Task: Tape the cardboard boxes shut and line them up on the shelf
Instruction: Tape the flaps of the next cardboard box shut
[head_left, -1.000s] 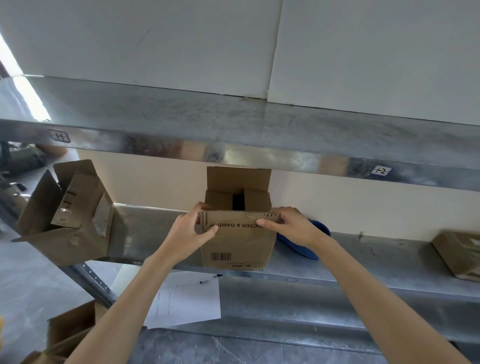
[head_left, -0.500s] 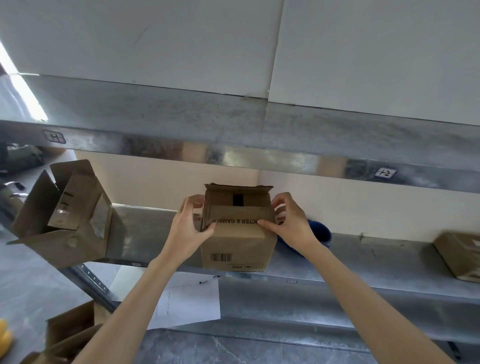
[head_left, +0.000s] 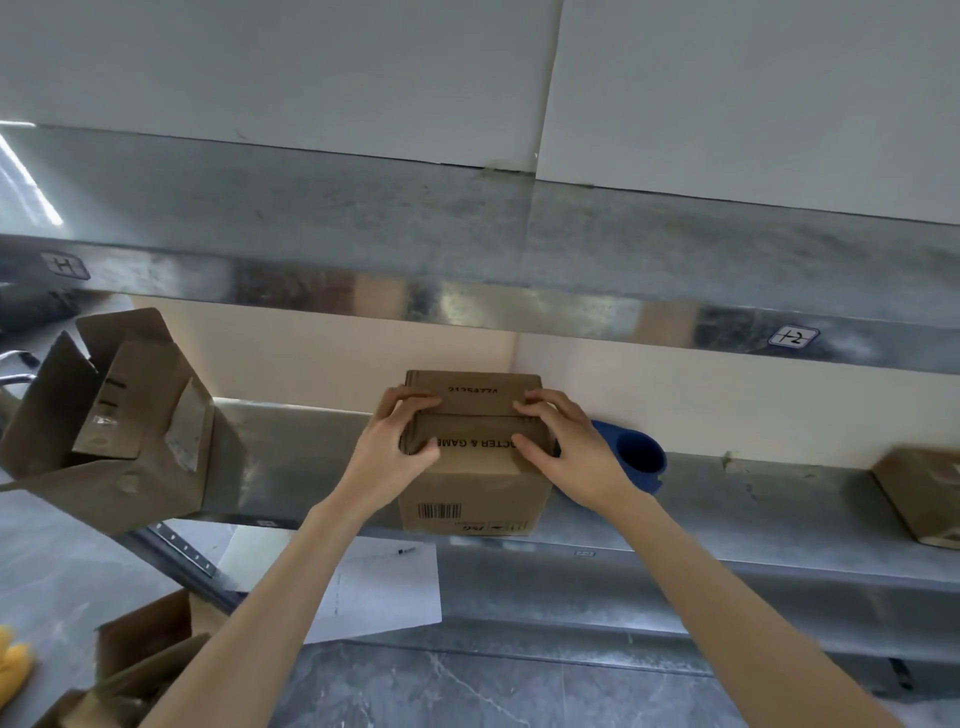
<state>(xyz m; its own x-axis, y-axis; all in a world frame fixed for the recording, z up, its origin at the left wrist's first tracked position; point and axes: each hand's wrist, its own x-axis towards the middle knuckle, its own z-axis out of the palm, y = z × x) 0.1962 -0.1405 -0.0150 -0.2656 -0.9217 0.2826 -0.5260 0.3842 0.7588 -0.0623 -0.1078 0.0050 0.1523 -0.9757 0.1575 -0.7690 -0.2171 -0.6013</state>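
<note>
A small brown cardboard box (head_left: 475, 493) with a barcode on its front stands on the metal shelf (head_left: 727, 514), close to the front edge. Its top flaps lie folded flat and meet in a seam. My left hand (head_left: 392, 441) lies over the top's left end, fingers on the far flap and thumb on the near flap. At the right end, my right hand (head_left: 563, 441) presses down in the same way. No tape shows on the seam.
An open cardboard box (head_left: 104, 415) lies tipped at the shelf's left end. Another box (head_left: 924, 493) sits at the far right. A blue round object (head_left: 641, 460) lies behind my right hand. The upper shelf (head_left: 467, 249) hangs overhead. Paper (head_left: 374, 587) and opened boxes (head_left: 145, 649) lie below.
The far flap, upright a second ago, has come down and the top is now flat. Both hands moved from pinching the near flap to pressing on the flaps.
</note>
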